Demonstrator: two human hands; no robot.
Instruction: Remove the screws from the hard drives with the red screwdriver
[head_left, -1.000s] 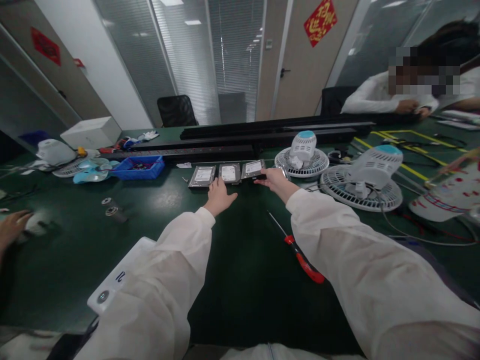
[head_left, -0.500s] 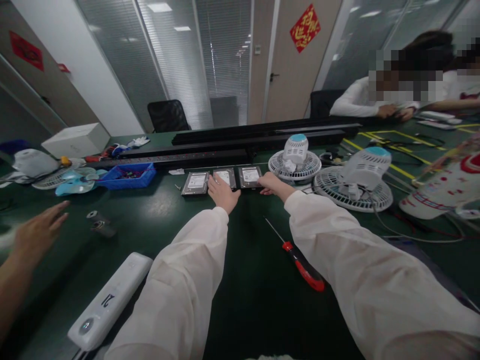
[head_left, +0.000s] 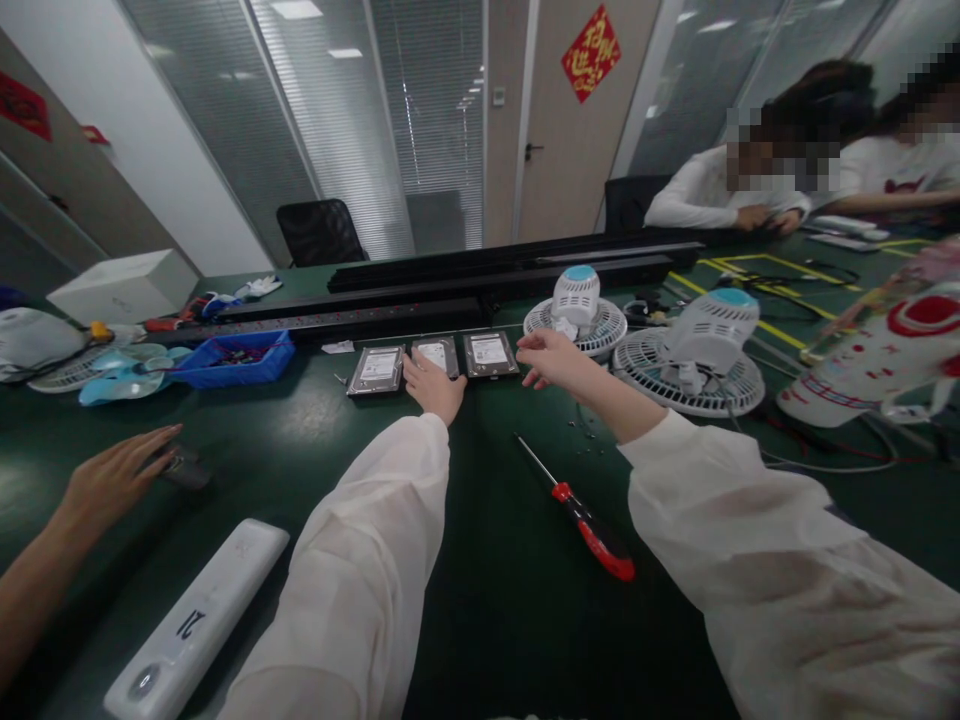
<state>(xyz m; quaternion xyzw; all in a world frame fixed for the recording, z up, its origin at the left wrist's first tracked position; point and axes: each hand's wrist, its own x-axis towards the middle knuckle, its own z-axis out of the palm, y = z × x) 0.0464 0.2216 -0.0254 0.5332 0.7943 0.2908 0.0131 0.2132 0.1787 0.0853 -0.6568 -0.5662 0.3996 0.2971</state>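
Three hard drives lie side by side on the dark green table: a left one (head_left: 377,370), a middle one (head_left: 442,352) and a right one (head_left: 490,354). My left hand (head_left: 433,385) rests on the middle drive with its fingers spread, covering part of it. Just right of the right drive, my right hand (head_left: 551,358) hovers with its fingers apart and nothing seen in them. A red and black screwdriver (head_left: 592,530) lies between my forearms. Several tiny screws (head_left: 589,432) are scattered below my right hand.
Two upturned fan units (head_left: 577,300) (head_left: 705,350) stand at right, beside a patterned white container (head_left: 870,370). At left are a blue tray (head_left: 236,372), a white device (head_left: 199,620) and another person's hand (head_left: 112,485) at a grey cylinder (head_left: 185,468). Black bars (head_left: 420,300) lie behind.
My right hand has lifted off the right drive and drawn away to the right. My left hand stays on the middle drive. The other person's hand has reached the grey cylinders.
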